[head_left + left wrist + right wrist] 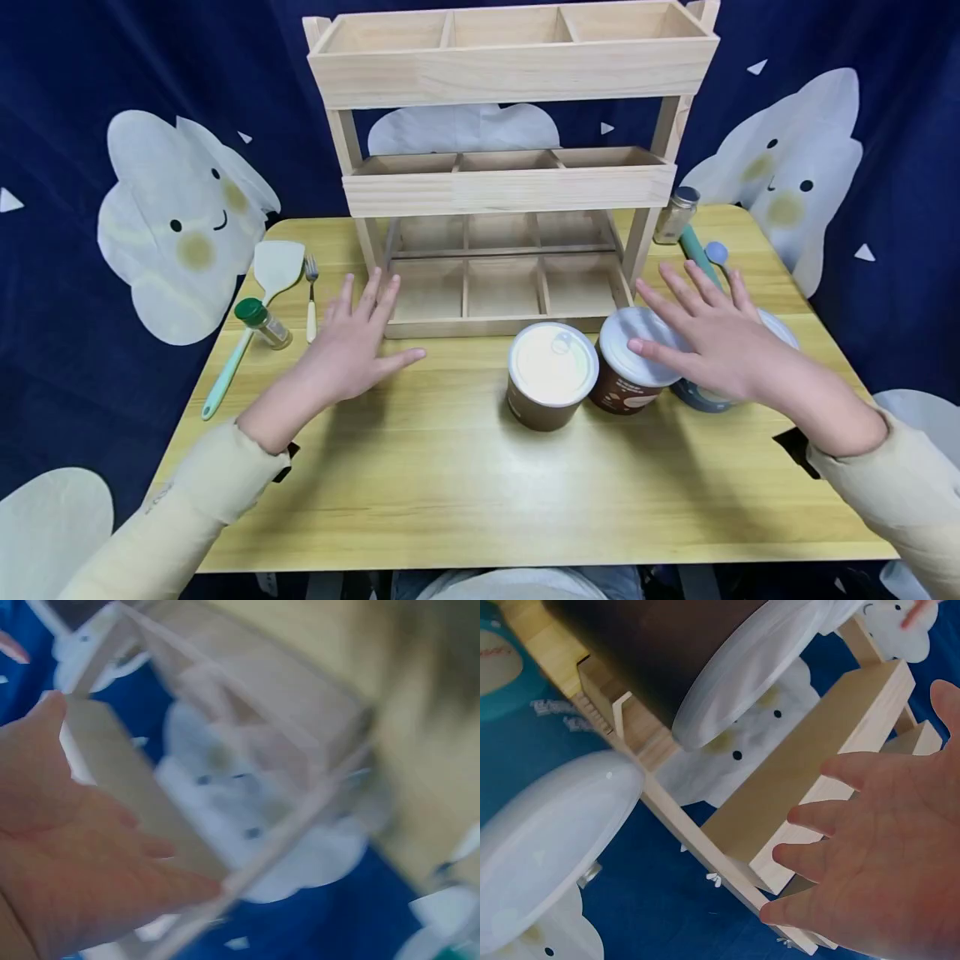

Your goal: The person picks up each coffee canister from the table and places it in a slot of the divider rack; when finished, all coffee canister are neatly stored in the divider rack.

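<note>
My left hand [354, 350] is held over the table with its fingers spread, near the lower left of a wooden three-tier rack [510, 193]. Nothing is in it. My right hand [712, 346], also spread and holding nothing, hovers above the lidded tubs at the right. In the head view it overlaps a brown tub [626, 392] with a whitish lid and partly hides a blue tub [705, 398]. Another brown tub [551, 408] with a pale lid stands to their left. The right wrist view shows the blue tub [532, 735] beside the palm's side of the rack.
At the left lie a spatula [277, 267], a fork [311, 292] and a green-capped shaker jar [262, 323]. Behind my right hand are a metal-capped jar [677, 215], a teal handle [697, 250] and a small blue spoon [717, 253]. A dark blue cloud-patterned curtain surrounds the table [450, 500].
</note>
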The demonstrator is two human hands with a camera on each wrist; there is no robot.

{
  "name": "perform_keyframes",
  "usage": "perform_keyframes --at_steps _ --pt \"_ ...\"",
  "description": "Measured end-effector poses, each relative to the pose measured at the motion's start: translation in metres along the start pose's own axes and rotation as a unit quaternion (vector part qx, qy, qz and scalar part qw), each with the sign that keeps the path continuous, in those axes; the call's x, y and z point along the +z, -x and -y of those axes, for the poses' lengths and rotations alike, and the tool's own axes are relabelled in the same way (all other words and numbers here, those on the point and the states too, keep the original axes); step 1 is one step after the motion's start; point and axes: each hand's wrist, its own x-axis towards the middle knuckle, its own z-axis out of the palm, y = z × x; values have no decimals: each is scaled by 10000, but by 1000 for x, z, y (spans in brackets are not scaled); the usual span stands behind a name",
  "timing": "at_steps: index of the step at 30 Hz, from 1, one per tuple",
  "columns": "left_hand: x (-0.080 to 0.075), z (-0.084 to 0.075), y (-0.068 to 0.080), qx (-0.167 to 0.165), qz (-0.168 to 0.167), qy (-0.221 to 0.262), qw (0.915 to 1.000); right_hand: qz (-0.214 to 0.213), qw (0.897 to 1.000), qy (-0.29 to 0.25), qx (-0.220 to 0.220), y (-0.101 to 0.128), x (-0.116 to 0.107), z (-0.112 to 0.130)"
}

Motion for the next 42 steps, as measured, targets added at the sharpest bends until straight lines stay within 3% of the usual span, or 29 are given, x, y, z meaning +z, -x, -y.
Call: perform_keyframes --at_steps 6,8,15,24,32,36,40,42 --pt "42 37 -17 167 -416 906 9949 -827 9954 -443 -217 23 13 4" --pt "54 46 -24 247 -509 1002 9934 -1133 9914 -590 -271 33 19 6" --pt "83 60 -40 829 -801 134 9932 -1772 9795 -865 -406 56 36 13" --pt "94 57 -47 1066 -1578 -812 9783 -2012 9690 -1435 -12 72 64 25" --pt "101 57 -52 1071 -2128 -900 9670 -2629 9465 -1873 49 76 91 41" --pt "104 57 -52 1055 -2058 -825 9694 -2344 9383 -2521 315 75 113 56" --pt "103 57 -53 1027 -2039 -839 9700 -1302 9409 -3021 799 62 137 71" --pt "102 58 -53 1020 -2040 -835 9700 -877 9370 -3231 997 50 146 73"
